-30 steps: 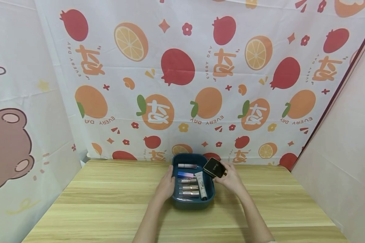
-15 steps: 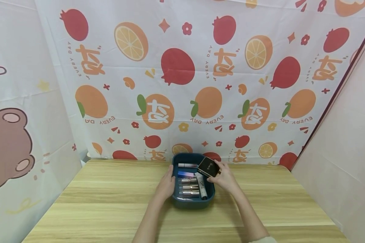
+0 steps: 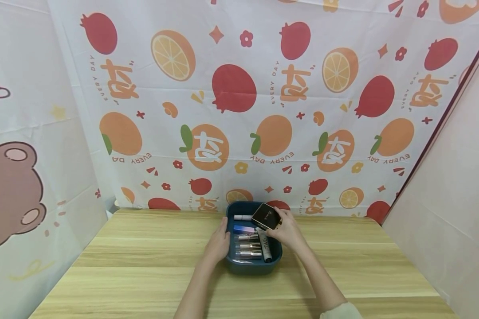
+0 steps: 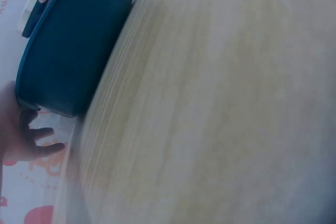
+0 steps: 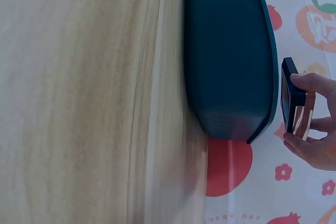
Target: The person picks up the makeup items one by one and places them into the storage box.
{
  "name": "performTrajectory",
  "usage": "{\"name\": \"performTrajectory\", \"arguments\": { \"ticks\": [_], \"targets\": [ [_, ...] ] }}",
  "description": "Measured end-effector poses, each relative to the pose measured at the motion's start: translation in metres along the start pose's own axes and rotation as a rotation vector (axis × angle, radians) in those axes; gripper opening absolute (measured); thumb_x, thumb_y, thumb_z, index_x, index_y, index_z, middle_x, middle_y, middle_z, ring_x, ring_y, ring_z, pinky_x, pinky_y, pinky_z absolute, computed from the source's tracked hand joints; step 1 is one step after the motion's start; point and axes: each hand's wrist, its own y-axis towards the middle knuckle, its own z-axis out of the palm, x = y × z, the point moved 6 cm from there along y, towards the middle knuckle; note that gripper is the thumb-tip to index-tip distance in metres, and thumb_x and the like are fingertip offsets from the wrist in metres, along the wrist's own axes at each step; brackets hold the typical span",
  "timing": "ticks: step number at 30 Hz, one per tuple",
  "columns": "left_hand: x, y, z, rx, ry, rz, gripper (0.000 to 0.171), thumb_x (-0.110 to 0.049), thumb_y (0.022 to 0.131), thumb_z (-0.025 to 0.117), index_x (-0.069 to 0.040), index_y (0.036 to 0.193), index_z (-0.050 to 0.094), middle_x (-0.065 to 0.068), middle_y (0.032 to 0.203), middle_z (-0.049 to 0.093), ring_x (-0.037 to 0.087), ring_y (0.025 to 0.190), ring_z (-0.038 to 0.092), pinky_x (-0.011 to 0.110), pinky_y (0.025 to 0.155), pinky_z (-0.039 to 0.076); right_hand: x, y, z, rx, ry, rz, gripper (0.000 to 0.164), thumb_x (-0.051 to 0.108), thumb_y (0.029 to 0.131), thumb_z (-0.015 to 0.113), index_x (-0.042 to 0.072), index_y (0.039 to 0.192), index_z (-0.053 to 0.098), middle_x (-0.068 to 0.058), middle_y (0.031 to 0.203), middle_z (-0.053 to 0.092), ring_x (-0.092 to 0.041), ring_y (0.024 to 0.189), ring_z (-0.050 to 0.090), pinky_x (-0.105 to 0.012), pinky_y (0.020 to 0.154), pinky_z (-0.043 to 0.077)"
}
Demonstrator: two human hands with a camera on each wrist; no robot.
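Observation:
My right hand (image 3: 288, 228) pinches a black, square cosmetic compact (image 3: 266, 216) with gold edges and pale lettering, thumb on one side and fingers on the other. The compact is tilted above the right back part of a dark teal bin (image 3: 253, 268); in the right wrist view the compact (image 5: 294, 98) is above the rim. My left hand (image 3: 217, 241) rests against the bin's left side, its fingers (image 4: 47, 148) spread and fairly straight in the left wrist view. Inside lie a grey tube (image 3: 265, 246) marked TWG, a blue-pink box (image 3: 243, 229) and several lipstick-like tubes (image 3: 248, 246).
The bin stands on a wood-grain table (image 3: 143, 266) near its back edge. Behind it hangs a fruit-print cloth (image 3: 233, 146). A white tube (image 3: 242, 217) lies at the back of the bin, partly covered by the compact in the head view.
My right hand has carried the compact leftward, from beyond the bin's right rim to above its inside. My left hand has stayed at the bin's left side.

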Motion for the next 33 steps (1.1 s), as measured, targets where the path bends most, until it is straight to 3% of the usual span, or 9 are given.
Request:
{"name": "performTrajectory", "arguments": {
  "ticks": [33],
  "targets": [
    [-0.001, 0.000, 0.000, -0.004, -0.002, 0.009, 0.049, -0.007, 0.097, 0.036, 0.005, 0.142, 0.023, 0.022, 0.146, 0.022, 0.037, 0.131, 0.024, 0.048, 0.105, 0.021, 0.009, 0.013, 0.030, 0.037, -0.056, -0.071, 0.077, 0.015, 0.063, 0.081, -0.008, 0.128, 0.047, -0.025, 0.117, 0.046, -0.034, 0.093, 0.051, -0.047, 0.078, 0.047]
  ]
}}
